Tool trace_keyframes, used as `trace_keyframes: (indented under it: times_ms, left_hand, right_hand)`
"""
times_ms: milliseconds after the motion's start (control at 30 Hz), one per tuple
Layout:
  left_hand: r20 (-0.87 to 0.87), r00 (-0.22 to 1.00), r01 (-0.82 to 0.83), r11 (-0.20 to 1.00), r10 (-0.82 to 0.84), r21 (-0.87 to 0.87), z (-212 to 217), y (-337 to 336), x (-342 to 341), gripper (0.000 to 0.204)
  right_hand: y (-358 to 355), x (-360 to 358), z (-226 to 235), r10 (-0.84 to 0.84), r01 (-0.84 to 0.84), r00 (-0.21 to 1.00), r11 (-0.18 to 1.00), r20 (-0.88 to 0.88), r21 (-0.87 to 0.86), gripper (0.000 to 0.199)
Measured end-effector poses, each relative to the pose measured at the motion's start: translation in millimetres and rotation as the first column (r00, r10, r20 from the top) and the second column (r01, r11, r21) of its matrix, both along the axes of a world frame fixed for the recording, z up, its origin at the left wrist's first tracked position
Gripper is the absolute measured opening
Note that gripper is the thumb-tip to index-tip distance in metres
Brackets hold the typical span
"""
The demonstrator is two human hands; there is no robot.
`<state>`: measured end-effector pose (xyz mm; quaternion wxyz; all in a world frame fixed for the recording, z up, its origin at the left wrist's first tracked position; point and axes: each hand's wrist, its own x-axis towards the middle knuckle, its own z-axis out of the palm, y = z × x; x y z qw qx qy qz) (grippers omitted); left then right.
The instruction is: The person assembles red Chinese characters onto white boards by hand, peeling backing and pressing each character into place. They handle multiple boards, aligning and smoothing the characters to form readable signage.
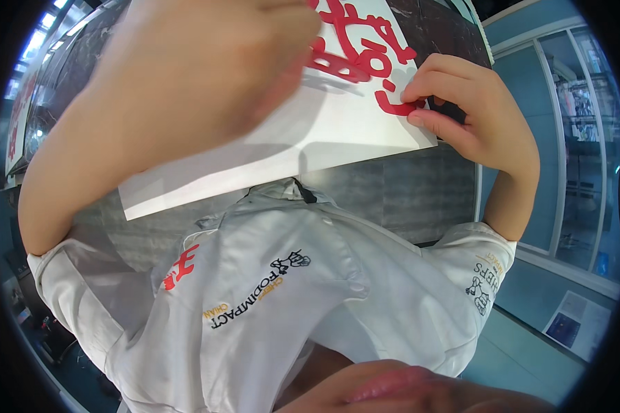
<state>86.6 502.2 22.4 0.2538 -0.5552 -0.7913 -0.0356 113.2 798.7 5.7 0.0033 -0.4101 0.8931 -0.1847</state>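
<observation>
A white board or sheet (310, 131) lies in front of me, bearing red cut-out lettering (380, 63) in curved strokes. My right hand (479, 103) is at the board's right edge, thumb and fingertips pinched on the end of a curved red cut-out piece (390, 104). Large and blurred, my left hand (248, 55) is raised over the board's left part with its fingers curled closed. Whatever it may hold is hidden behind the fist. Beside its knuckles runs a red strip with holes (341, 67), a shadow beneath it; whether the hand holds this strip cannot be made out.
The board rests on a dark marbled tabletop (448, 31), its near edge jutting toward my white jacket (289, 275). Another white sheet with red marks (19, 124) stands at the far left. A glass-doored cabinet (579, 138) is on the right. Grey floor tiles (406, 179) show below.
</observation>
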Motion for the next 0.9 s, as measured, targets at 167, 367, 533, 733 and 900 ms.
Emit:
trace_keyframes:
  times_ms: [167,367,533,733,900]
  left_hand:
    - [0.132,0.990,0.059,0.998,-0.057,-0.018,10.8,-39.8,-6.2,0.016]
    - [0.011,0.978,-0.209,0.971,0.210,0.119,17.7,-67.0,6.0,0.013]
    - [-0.599,0.767,-0.228,0.970,0.228,0.078,13.6,-73.1,-24.3,0.010]
    - [-0.421,0.891,-0.249,0.959,0.172,-0.135,-8.1,-114.3,-17.2,0.020]
    - [-0.504,0.828,-0.276,0.961,0.247,0.017,-13.5,-114.1,-8.5,0.022]
  right_hand:
    - [-1.1,4.3,13.8,-0.087,0.093,0.990,0.995,0.111,-0.045,0.022]
    - [2.2,0.9,6.6,-0.130,0.143,0.981,0.986,0.144,-0.086,0.024]
    - [-5.2,-0.3,2.2,-0.169,0.195,0.964,0.975,0.207,-0.109,0.016]
    - [-13.1,2.2,2.9,-0.185,0.206,0.971,0.969,0.151,-0.136,0.013]
    - [-13.0,3.7,-3.2,-0.158,0.180,0.976,0.973,0.148,-0.148,0.014]
